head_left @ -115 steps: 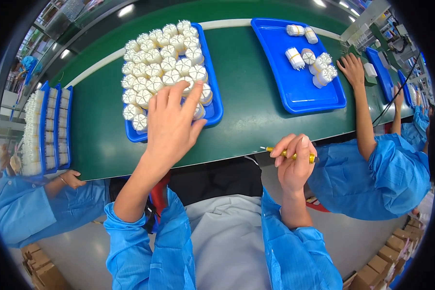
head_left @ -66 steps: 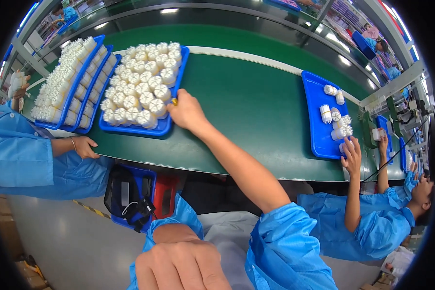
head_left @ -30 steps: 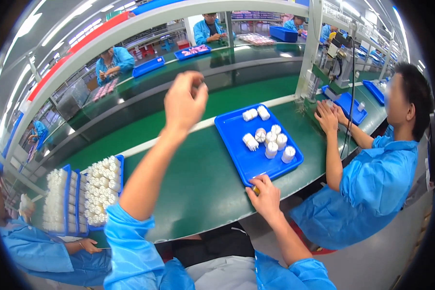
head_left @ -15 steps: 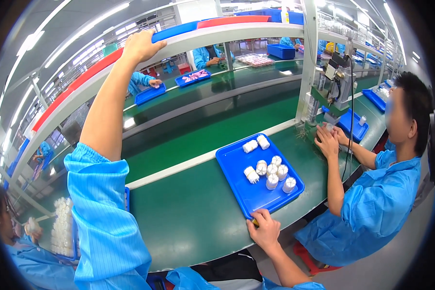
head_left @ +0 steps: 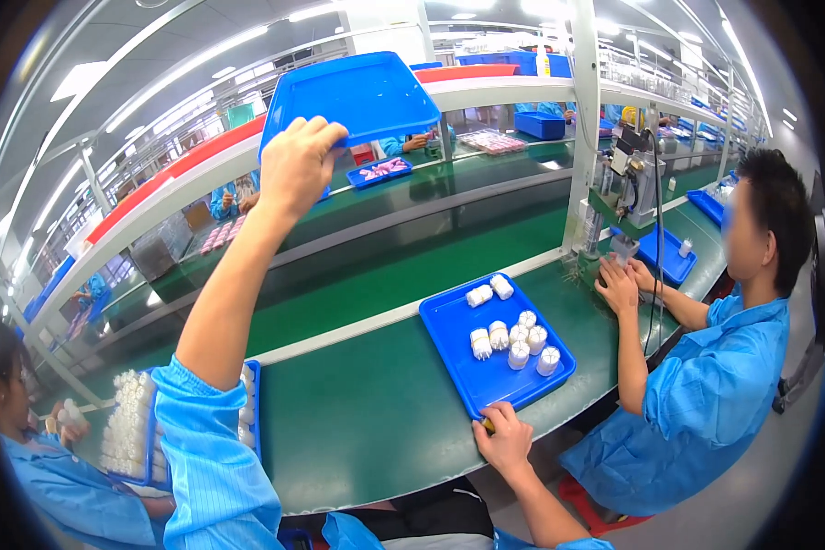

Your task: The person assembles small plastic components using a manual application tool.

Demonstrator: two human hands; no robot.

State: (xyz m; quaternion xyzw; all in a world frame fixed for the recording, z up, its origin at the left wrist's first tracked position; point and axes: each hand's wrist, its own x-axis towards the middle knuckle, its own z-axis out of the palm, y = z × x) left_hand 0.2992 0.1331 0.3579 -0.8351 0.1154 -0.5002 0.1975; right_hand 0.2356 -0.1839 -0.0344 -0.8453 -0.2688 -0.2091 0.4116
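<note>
High above the bench, my left hand [head_left: 298,170] grips the near edge of an empty blue tray [head_left: 357,96], its thumb over the rim. This tray is tilted and lifted off the overhead shelf [head_left: 486,87]. On the green bench lies a second blue tray [head_left: 463,346]. Several white ribbed cylindrical parts [head_left: 518,355] stand or lie in it. My right hand [head_left: 504,438] is closed at that tray's near corner, around a small yellow object [head_left: 489,425] mostly hidden by the fingers. Whether the fingers also grip the tray's rim cannot be made out.
At right a co-worker [head_left: 724,367] works at a small press machine [head_left: 628,174] with a cable. A white post [head_left: 585,128] rises beside it. Left, another person [head_left: 55,458] sits near trays of stacked white parts [head_left: 128,426]. A belt [head_left: 394,247] runs behind the bench.
My left hand has lifted the blue tray off the shelf and brought it right and toward me. My right hand stays at the corner of the lower tray.
</note>
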